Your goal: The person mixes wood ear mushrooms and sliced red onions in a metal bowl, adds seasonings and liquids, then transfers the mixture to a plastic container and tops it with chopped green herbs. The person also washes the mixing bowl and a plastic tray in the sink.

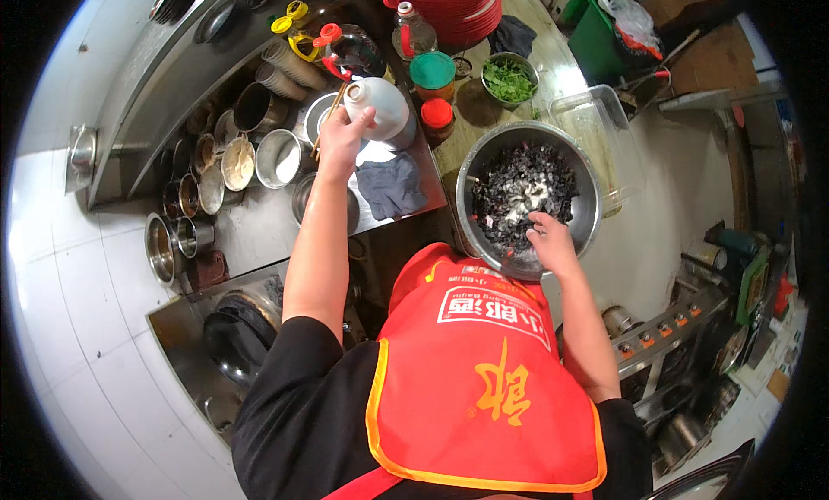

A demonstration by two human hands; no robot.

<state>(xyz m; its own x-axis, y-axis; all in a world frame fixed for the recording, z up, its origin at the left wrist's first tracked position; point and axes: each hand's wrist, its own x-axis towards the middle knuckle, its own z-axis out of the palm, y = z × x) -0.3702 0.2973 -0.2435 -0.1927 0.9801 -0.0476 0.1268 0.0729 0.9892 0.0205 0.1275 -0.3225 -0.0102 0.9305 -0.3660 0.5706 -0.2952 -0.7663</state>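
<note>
My left hand (343, 137) is closed around the handle of a white translucent plastic jug (382, 108), its uncapped mouth facing up toward me. A large stainless steel bowl (586, 199) sits before me on the right. Inside it lies a heap of dark, wet-looking shredded food (502, 176), perhaps black fungus. White powder (528, 199) is scattered over the middle of the heap. Over the bowl's near right rim reaches my right hand (554, 241), fingers apart just above the food; I see nothing held in it. Whether the fingertips touch the food is unclear.
Jars with a green lid (432, 70) and a red lid (437, 113) stand left of the bowl. Beyond it is a bowl of green leaves (510, 80). A clear plastic tub (592, 105) lies to the right. Seasoning pots (278, 157) and a dark cloth (390, 186) occupy the left counter.
</note>
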